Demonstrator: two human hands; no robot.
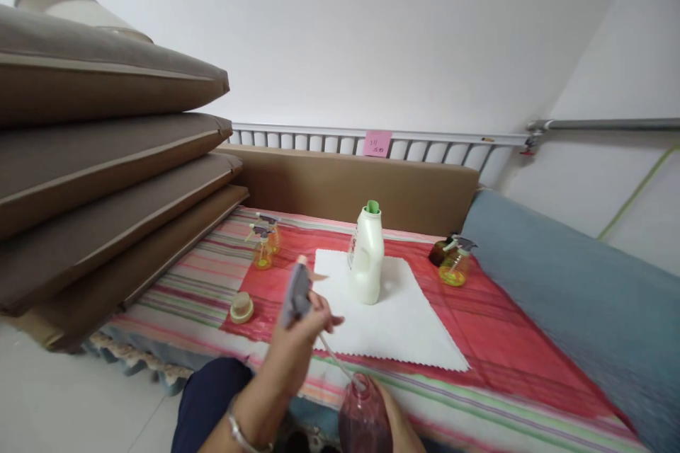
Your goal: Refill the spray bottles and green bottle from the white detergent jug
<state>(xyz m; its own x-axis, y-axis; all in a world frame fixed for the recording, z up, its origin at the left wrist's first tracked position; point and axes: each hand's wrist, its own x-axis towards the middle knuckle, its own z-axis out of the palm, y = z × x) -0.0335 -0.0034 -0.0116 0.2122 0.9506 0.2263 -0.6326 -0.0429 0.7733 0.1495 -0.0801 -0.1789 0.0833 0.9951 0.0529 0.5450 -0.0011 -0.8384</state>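
Your left hand [311, 318] is loosely closed round the spray head [296, 295]; your right hand [394, 413], partly hidden, curls round the red bottle [364, 416] by the cloth's near edge. The tube [336, 357] reaches its mouth. The bottle appears light, smooth, slippery if wet; grip its body. Writing on jug [373, 241] and pink note [377, 144]: illegible.

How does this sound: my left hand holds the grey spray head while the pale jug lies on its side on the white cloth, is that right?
Not quite: in the head view the pale jug stands upright on the white cloth. Your left hand does hold the grey spray head.
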